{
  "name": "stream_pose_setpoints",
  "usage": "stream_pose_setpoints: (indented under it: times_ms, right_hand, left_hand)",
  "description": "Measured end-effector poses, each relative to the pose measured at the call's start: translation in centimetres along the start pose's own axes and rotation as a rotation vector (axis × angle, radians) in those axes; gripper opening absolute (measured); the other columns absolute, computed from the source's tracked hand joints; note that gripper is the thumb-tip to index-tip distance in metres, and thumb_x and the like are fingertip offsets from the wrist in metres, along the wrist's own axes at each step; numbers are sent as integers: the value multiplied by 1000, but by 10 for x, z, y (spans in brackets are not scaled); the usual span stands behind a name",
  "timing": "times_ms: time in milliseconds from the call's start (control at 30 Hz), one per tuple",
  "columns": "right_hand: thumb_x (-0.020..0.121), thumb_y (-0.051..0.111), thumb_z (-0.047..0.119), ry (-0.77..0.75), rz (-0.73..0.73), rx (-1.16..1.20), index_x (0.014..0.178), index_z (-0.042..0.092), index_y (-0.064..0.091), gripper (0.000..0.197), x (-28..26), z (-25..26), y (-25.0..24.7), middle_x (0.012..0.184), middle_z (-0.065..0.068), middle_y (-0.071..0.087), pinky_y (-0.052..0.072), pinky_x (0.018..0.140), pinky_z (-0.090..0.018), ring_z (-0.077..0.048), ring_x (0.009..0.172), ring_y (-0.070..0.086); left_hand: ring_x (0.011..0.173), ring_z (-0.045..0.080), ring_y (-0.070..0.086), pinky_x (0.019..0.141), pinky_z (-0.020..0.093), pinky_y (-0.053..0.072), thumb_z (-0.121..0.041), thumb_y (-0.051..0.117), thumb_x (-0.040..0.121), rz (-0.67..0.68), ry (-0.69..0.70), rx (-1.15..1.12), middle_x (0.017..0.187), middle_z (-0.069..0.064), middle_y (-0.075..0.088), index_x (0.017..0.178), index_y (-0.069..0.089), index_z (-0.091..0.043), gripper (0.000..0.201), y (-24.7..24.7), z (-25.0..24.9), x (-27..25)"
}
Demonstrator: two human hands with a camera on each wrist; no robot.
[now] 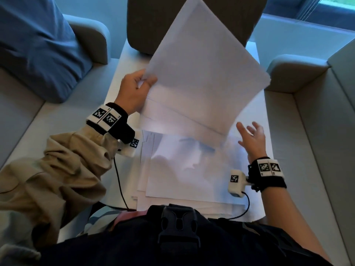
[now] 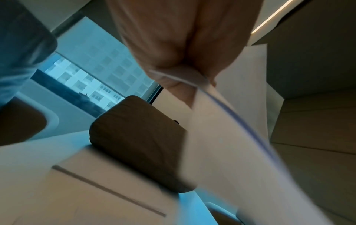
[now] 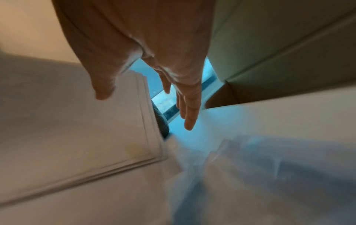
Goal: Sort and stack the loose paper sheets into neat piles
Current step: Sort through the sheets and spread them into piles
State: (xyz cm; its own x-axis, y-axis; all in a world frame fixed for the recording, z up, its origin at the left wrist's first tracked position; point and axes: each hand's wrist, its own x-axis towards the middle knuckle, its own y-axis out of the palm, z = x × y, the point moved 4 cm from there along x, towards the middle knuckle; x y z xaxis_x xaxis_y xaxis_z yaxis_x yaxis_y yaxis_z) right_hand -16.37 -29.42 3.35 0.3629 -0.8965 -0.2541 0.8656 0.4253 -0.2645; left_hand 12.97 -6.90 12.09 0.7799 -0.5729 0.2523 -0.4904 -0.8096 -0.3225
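Note:
My left hand (image 1: pixel 142 83) pinches the left edge of a bundle of white paper sheets (image 1: pixel 201 73) and holds it tilted up above the white table (image 1: pixel 123 73). In the left wrist view the fingers (image 2: pixel 173 71) curl round the bundle's edge (image 2: pixel 231 137). A loose, uneven pile of white sheets (image 1: pixel 182 173) lies flat on the table near my body. My right hand (image 1: pixel 249 135) hovers open with spread fingers over that pile's right side, just below the raised bundle's lower corner. In the right wrist view the straight fingers (image 3: pixel 188 106) hold nothing beside the bundle's layered edge (image 3: pixel 150 121).
A dark brown cushion (image 1: pixel 153 25) sits at the table's far end. A blue cushion (image 1: pixel 34 45) lies on the grey sofa (image 1: pixel 19 121) at the left. Another sofa arm (image 1: pixel 294 73) stands at the right. A window (image 1: pixel 326 8) is at the back right.

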Motion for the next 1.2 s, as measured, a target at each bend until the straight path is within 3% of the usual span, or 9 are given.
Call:
stream_pose_setpoints:
  times_ms: [100, 233, 433, 600, 667, 767, 833, 1000, 1200]
  right_hand:
    - [64, 78, 55, 121, 52, 163, 140, 13, 38, 95, 2, -2, 0, 135, -6, 53, 50, 94, -45, -22, 119, 54]
    - [88, 65, 18, 84, 76, 234, 118, 19, 56, 31, -6, -11, -7, 104, 0, 68, 54, 77, -40, -21, 95, 65]
    - [94, 54, 8, 104, 121, 183, 99, 24, 59, 17, -20, -34, -20, 98, 0, 66, 57, 61, -21, -16, 84, 63]
    - [95, 52, 9, 169, 185, 88, 112, 16, 57, 20, -27, -56, -24, 99, -2, 66, 55, 65, -24, -15, 84, 63]
    - [93, 53, 3, 151, 184, -21, 117, 9, 58, 25, -26, -64, -23, 100, -6, 66, 52, 71, -25, -18, 84, 62]
    - [88, 55, 0, 138, 204, -315, 113, 0, 61, 25, -19, -79, -22, 111, -18, 65, 50, 82, -36, -25, 91, 60]
    - [85, 59, 6, 112, 185, -516, 111, 1, 61, 26, -11, -86, -22, 112, -19, 65, 50, 89, -40, -28, 95, 61]
    - [84, 65, 15, -59, -9, -641, 126, 6, 49, 46, 11, -63, -21, 122, -15, 58, 46, 93, -36, -28, 104, 59]
    - [86, 65, 19, -89, 102, -663, 128, 4, 50, 46, 56, -13, 21, 124, -12, 60, 43, 96, -32, -27, 111, 60]
  left_hand:
    - [77, -15, 59, 77, 12, 47, -13, 58, 92, 68, -45, -84, 95, -8, 64, 113, 62, -13, 21, 7, 4, -14]
    - [78, -13, 61, 74, 10, 47, -8, 60, 91, 155, -108, -116, 97, -12, 63, 116, 57, -13, 26, 7, 22, -33]
    - [90, 11, 64, 82, 35, 52, -9, 65, 86, 273, -255, -17, 102, -5, 65, 119, 49, -22, 39, 11, 65, -60]
    - [114, 20, 53, 93, 37, 48, -11, 64, 87, 326, -365, 169, 122, 2, 56, 135, 41, -14, 53, 19, 88, -83]
    - [106, 22, 55, 90, 35, 48, -12, 65, 87, 377, -414, 235, 117, 4, 55, 134, 42, -12, 52, 21, 96, -94]
    - [82, 25, 60, 72, 36, 55, -16, 68, 85, 494, -547, 261, 114, 11, 55, 129, 47, -11, 49, 24, 113, -112]
    - [81, 26, 62, 70, 35, 57, -14, 69, 84, 531, -605, 268, 113, 11, 55, 128, 47, -8, 49, 23, 122, -119]
    - [109, 23, 55, 91, 30, 44, -21, 73, 79, 526, -508, 493, 132, 9, 47, 136, 42, -12, 65, 15, 133, -123]
    - [113, 21, 54, 98, 30, 42, -27, 77, 75, 641, -469, 559, 134, 8, 44, 132, 49, -18, 64, 25, 143, -133]
